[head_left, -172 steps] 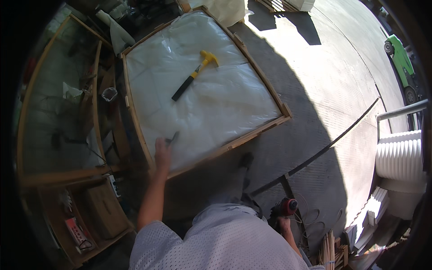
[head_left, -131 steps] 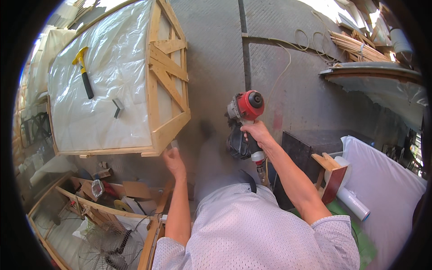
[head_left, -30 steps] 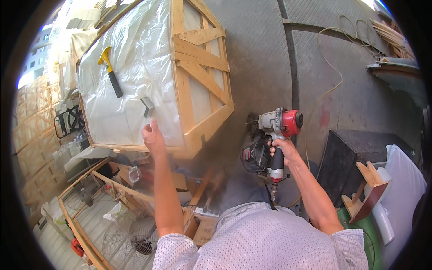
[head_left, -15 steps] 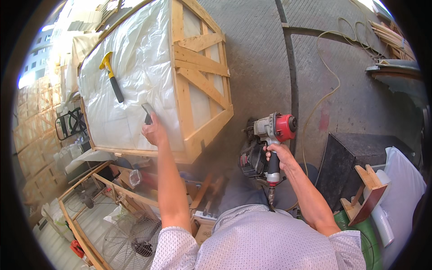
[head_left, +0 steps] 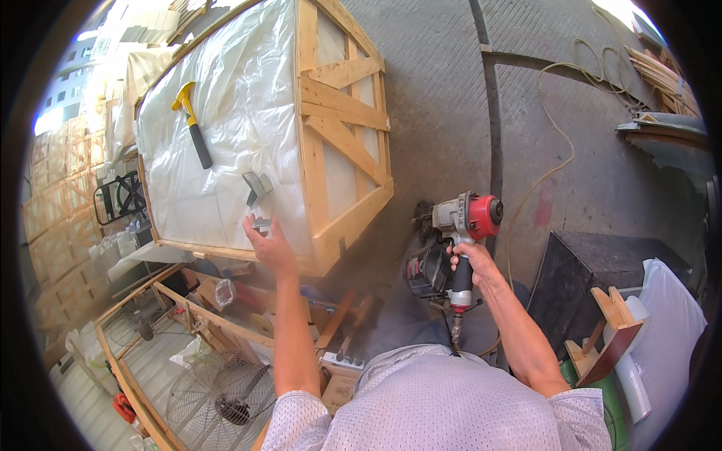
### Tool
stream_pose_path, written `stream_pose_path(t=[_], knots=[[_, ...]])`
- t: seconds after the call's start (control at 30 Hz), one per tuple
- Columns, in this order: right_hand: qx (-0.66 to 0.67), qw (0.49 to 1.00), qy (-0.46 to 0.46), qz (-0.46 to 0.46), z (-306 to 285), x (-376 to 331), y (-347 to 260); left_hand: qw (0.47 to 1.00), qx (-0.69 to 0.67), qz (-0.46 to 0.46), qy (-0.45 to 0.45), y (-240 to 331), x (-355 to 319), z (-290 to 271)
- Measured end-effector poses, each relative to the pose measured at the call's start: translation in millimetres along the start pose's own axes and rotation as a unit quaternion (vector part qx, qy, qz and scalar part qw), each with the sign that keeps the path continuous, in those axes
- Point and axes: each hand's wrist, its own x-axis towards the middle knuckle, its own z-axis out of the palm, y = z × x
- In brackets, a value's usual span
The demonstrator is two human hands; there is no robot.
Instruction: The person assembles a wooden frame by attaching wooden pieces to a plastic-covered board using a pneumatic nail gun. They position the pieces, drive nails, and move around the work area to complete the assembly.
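Well, biggest of all is the slatted wooden crate, its top covered in translucent plastic sheeting, standing ahead of the person and to the left. Off to the right squats a black box, and low on the left I see a round wire fan. The red-and-silver nail gun is to the right of the crate, apart from it, and the grip of the right hand is wrapped around its handle. On the sheeting lies a yellow hammer with a black handle; nearer the person, a bent grey strip rests there too. Smallest is a silvery piece, pinched in the grip of the left hand just beside that strip
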Motion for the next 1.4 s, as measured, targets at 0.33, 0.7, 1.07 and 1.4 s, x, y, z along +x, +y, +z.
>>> stream_pose_path(t=[0.33,0.7,1.07,1.4], knots=[[0.010,1.000,-0.002,-0.010,-13.7,15.5,5.6,0.998,-0.023,-0.032,-0.047,-14.8,-16.0,-6.6],[0.032,0.999,-0.011,-0.023,-26.5,18.5,-9.8,0.996,-0.065,-0.061,-0.011,-24.6,-4.8,6.7],[0.045,0.997,0.011,-0.068,-48.1,-3.0,-51.6,0.980,-0.175,-0.030,-0.085,72.5,-63.9,-6.3],[0.026,0.998,0.041,-0.046,-83.9,25.5,-40.9,0.843,-0.214,-0.334,-0.364,18.9,-246.6,130.1]])
